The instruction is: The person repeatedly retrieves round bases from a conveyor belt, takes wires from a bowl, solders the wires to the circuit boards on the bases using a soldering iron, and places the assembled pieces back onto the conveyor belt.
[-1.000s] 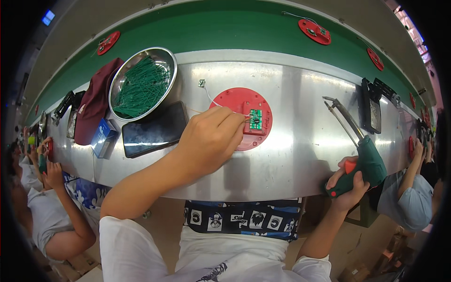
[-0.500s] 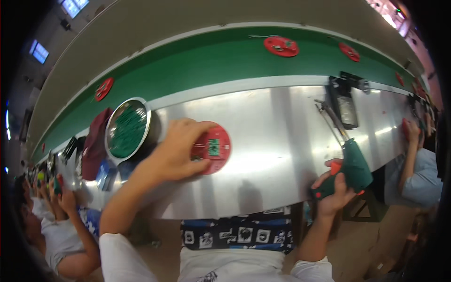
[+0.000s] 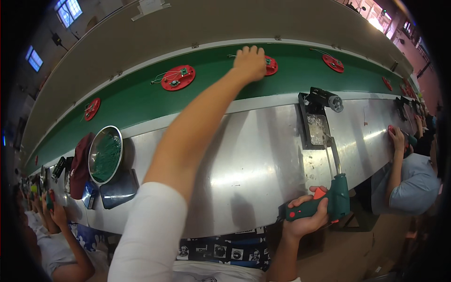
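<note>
One red disc [image 3: 271, 67] shows just right of the far left hand [image 3: 251, 63], grip unclear; the right hand [image 3: 307, 217] clasps a soldering gun [image 3: 339, 197].

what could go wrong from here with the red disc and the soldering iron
The left hand partly covers a red disc, so its fingers might snag the pale wire showing beside it. The right hand holds a soldering iron with its tip at the black tray; it could knock the tray, or burn someone if hot.
</note>
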Available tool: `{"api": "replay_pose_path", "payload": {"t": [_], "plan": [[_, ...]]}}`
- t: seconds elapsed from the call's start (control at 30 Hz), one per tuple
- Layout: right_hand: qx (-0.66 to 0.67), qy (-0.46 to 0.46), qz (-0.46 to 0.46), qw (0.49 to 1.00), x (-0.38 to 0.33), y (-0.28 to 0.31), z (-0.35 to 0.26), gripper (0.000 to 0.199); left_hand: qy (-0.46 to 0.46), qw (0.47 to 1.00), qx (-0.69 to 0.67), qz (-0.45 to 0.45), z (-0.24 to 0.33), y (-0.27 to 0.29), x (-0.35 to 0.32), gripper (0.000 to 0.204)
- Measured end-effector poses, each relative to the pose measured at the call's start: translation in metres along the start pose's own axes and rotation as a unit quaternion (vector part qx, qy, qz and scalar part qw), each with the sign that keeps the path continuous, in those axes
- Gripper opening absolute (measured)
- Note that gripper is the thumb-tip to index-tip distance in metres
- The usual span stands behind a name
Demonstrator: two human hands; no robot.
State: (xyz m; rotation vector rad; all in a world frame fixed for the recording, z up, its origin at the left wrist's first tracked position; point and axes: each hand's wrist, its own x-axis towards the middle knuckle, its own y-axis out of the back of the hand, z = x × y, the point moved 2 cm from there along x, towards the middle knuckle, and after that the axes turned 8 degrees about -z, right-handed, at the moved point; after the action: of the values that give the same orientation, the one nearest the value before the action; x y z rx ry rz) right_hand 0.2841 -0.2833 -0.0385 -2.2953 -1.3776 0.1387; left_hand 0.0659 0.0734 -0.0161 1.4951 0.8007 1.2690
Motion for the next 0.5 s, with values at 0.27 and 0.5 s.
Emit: {"api": "replay_pose_path", "payload": {"t": [0.27,0.5], "plan": [[0.007,0.017,0.000,1.000,0.002,0.001,-0.001,0.042,0.063,0.989,-0.133,-0.015,-0.004,-0.018,-0.011,0.033],[-0.020,0.015,-0.036,0.999,0.001,0.012,0.002,0.042,-0.078,0.931,-0.356,-0.036,-0.023,0.056,-0.129,0.030]]}}
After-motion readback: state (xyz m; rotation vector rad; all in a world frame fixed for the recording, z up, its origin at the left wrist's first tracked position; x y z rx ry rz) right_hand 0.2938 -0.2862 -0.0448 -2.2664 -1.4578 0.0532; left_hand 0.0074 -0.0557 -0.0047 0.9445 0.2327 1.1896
